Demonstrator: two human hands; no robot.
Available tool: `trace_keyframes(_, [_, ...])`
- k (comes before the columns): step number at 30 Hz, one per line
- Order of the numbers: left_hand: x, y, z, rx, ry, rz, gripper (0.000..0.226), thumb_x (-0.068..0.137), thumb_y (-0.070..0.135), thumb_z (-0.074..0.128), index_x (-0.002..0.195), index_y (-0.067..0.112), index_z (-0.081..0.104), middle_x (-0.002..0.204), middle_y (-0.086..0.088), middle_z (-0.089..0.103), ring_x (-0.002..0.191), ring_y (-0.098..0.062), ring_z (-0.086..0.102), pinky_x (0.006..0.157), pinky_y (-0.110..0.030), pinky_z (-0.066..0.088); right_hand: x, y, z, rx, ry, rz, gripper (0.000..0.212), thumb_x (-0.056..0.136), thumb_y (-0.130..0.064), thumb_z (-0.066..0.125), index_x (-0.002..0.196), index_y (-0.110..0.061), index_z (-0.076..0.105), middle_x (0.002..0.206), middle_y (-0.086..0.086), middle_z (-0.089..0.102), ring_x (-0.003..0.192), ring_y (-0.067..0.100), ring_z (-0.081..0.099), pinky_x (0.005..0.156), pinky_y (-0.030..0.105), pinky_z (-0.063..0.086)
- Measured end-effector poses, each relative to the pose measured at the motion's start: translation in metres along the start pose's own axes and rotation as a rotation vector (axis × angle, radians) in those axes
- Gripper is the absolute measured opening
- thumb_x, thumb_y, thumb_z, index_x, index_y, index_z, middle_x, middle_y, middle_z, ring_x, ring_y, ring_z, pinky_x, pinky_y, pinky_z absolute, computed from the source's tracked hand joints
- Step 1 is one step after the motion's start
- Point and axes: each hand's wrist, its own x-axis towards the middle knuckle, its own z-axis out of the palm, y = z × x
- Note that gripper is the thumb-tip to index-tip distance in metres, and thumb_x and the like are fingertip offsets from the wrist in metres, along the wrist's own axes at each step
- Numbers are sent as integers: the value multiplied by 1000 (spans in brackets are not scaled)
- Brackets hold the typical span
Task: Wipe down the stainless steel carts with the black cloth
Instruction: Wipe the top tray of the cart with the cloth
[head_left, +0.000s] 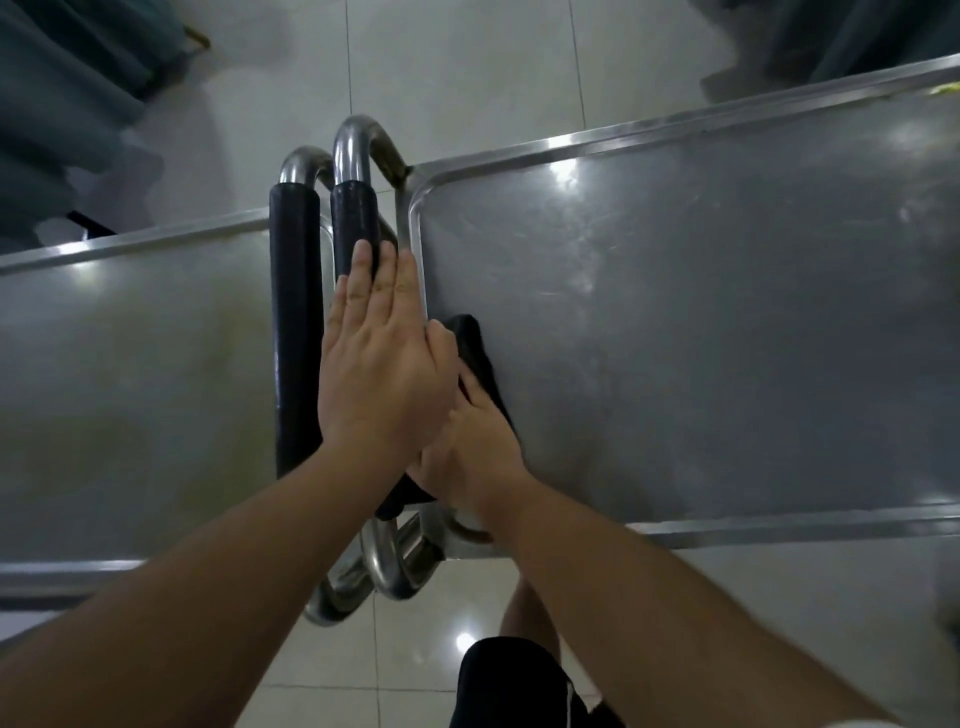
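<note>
Two stainless steel carts stand handle to handle: the left cart (130, 338) and the right cart (701, 322). Their black-padded handles (353, 218) meet in the middle. My left hand (379, 364) lies flat with straight fingers over the right cart's handle and left rim. My right hand (472, 452) sits partly under the left one at the right cart's left edge and holds the black cloth (475, 348) against the tray surface. How its fingers lie on the cloth is mostly hidden.
Pale floor tiles (467, 67) show beyond and below the carts. Dark teal curtains (62, 93) hang at the far left and far right. My leg in black shorts (509, 686) stands at the near edge between the carts.
</note>
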Motion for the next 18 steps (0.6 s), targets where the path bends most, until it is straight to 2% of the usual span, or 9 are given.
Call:
trace_keyframes(3, [0,1,-2,-10,-16,9,69,106,41,18,169,12,11,178,-2,4,161,-9,-12,128,-29,-14,-12,48,-17,-75,-86,-144,72,103,-58,31,165,-23,18,171,-2,15,160,22,2,128,48,9])
trace_keyframes(5, [0,0,-3,-20,-23,15,68,106,40,20,169,13,12,178,-2,5,161,-7,-14,128,-28,-15,-23,99,-38,-100,-79,-62,73,100,-59,34,164,-28,23,171,-4,19,160,20,7,129,46,7])
trace_keyframes(8, [0,-1,-5,-26,-30,13,67,107,39,22,169,15,13,178,1,5,159,-4,-17,127,-26,-17,-44,190,-79,-164,-14,161,74,97,-59,42,164,-31,26,171,-5,21,159,21,15,128,46,13])
trace_keyframes(10, [0,-1,-5,-26,-31,15,67,107,39,23,169,14,13,177,1,5,159,-5,-17,126,-26,-18,-63,250,-107,-181,-24,311,76,96,-60,37,164,-32,21,171,-3,20,159,25,16,127,47,14])
trace_keyframes(13, [0,1,-6,-23,-35,13,68,107,40,23,169,14,12,178,0,5,159,-5,-17,125,-25,-20,-83,316,-136,-137,75,739,80,94,-63,24,165,-27,18,173,1,14,159,30,12,126,52,11])
trace_keyframes(15, [0,2,-6,-21,-38,12,69,107,40,22,169,14,11,178,-1,3,159,-7,-18,125,-26,-20,-76,330,-140,-104,141,1056,83,93,-65,13,166,-26,10,174,-1,5,160,29,4,127,53,6])
trace_keyframes(16, [0,1,-6,-21,-39,11,69,107,41,22,169,13,10,178,-1,2,160,-7,-18,125,-27,-20,-65,325,-139,-83,163,1158,83,93,-64,12,166,-25,9,174,-2,3,160,29,1,128,53,5])
trace_keyframes(18, [1,1,-5,-30,-42,14,69,106,41,21,169,13,10,178,-1,2,160,-7,-19,126,-28,-19,-34,301,-132,-45,226,1229,81,95,-58,19,166,-21,11,174,1,5,159,32,2,127,54,4])
